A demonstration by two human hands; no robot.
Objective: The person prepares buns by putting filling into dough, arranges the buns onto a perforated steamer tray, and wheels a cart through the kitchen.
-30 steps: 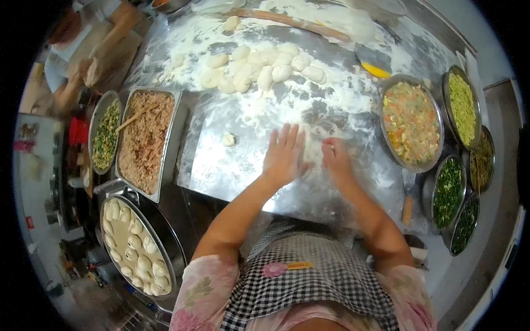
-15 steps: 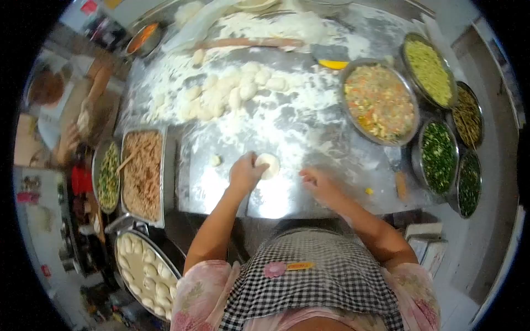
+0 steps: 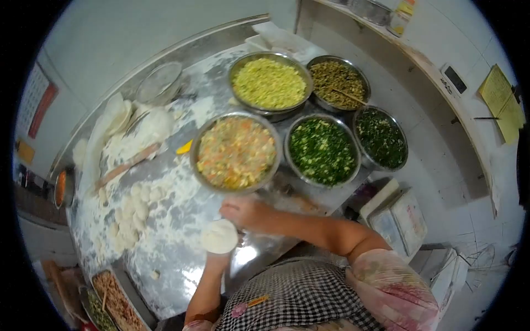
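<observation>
A round, flat dough wrapper (image 3: pixel 218 236) lies over my left hand (image 3: pixel 240 237), which supports it from below. Most of that hand is hidden by the dough, with only fingertips at its right edge showing. Just above the wrapper is my right hand (image 3: pixel 243 212), its fingers curled and slightly blurred; whether anything is in them I cannot make out. It is close to the near rim of a metal bowl (image 3: pixel 194 165) of chopped orange, yellow and pale filling (image 3: pixel 236 151). Floured dough pieces (image 3: pixel 132 215) sit in a cluster to the left.
Beyond the filling stand bowls of yellow-green shreds (image 3: pixel 269 83), brown filling (image 3: pixel 338 84) and chopped greens (image 3: pixel 323 150). A rolling pin (image 3: pixel 128 165) and a yellow scraper (image 3: pixel 184 147) lie on the floured metal table (image 3: pixel 182 220). A meat tray (image 3: pixel 135 298) is at lower left.
The view has swung right toward the bowls. The wrapper, earlier by my left fingers at the tabletop, is now on my left hand. My right hand has moved close to the filling bowl.
</observation>
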